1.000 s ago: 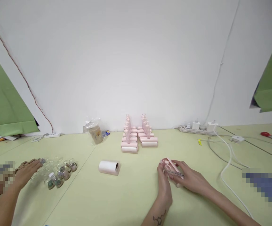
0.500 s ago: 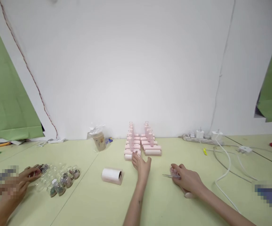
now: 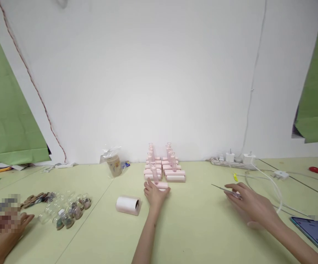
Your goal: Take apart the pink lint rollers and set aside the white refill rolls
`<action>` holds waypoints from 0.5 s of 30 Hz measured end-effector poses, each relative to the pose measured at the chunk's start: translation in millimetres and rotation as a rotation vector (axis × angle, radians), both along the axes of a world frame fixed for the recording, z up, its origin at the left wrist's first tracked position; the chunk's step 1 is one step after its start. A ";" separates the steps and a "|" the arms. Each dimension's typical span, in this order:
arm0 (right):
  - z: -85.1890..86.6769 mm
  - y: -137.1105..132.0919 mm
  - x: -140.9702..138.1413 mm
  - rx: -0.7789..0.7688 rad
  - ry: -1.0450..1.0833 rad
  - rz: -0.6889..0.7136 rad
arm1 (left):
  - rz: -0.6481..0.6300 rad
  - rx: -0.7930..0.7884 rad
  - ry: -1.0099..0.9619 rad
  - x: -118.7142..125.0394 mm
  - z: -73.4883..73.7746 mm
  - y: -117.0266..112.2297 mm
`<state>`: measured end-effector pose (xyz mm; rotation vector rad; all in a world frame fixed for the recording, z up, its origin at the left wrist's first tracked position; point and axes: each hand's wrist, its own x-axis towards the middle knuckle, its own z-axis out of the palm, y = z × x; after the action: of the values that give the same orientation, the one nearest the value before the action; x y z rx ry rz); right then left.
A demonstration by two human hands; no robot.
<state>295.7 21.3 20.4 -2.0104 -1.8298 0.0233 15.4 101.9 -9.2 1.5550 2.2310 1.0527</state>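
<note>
Pale green table (image 3: 192, 234), running back to a white wall; the pink lint rollers (image 3: 163, 170) stand in two short rows toward its far edge, about midway along, handles upright, heads lying flat. Left hand (image 3: 155, 193) reaches to the nearest roller (image 3: 157, 182) at the front of the left row, fingers spread and curled loosely round its head, touching it; whether the grip has closed I cannot tell. Judged light, hollow plastic, rigid, smooth pink shell, likely a tacky paper face if exposed; best taken by the head from both ends or by the slim handle, which looks thin enough to flex or tip the neighbours. A loose white roll (image 3: 127, 205) lies on its side just left of that hand, pink core end showing; paper, soft to a squeeze, apt to roll. Right hand (image 3: 251, 205) hovers low over the table well to the right, fingers pinched on thin metal tweezers (image 3: 223, 189) pointing left; stiff, slippery, fine-tipped. Small glass vials (image 3: 68, 211) cluster near the left edge beside another person's hand (image 3: 4, 229).
</note>
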 end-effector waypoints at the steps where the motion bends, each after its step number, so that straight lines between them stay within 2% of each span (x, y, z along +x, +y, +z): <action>1: 4.6 -2.4 -11.9 -0.019 0.036 0.050 | -0.034 -0.002 0.005 7.6 -3.9 -13.5; 5: 13.9 -7.6 -70.1 -0.077 0.232 0.298 | -0.243 -0.088 -0.078 34.0 -14.2 -66.9; 8: 9.7 -5.4 -98.5 -0.060 0.328 0.382 | -0.478 -0.152 -0.221 33.6 -12.1 -88.1; 10: 5.8 -2.4 -103.1 -0.048 0.357 0.387 | -0.662 -0.164 -0.294 24.3 -10.6 -89.0; 12: 5.8 -0.6 -99.4 -0.028 0.387 0.377 | -0.778 -0.178 -0.321 14.3 -12.5 -81.5; 15: 17.6 -3.4 -88.3 0.041 0.459 0.355 | -0.756 -0.140 -0.325 5.1 -19.1 -62.9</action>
<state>207.4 17.9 38.0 -1.4707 -1.8264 0.5027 20.5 38.9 -28.3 1.7768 1.2886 0.8087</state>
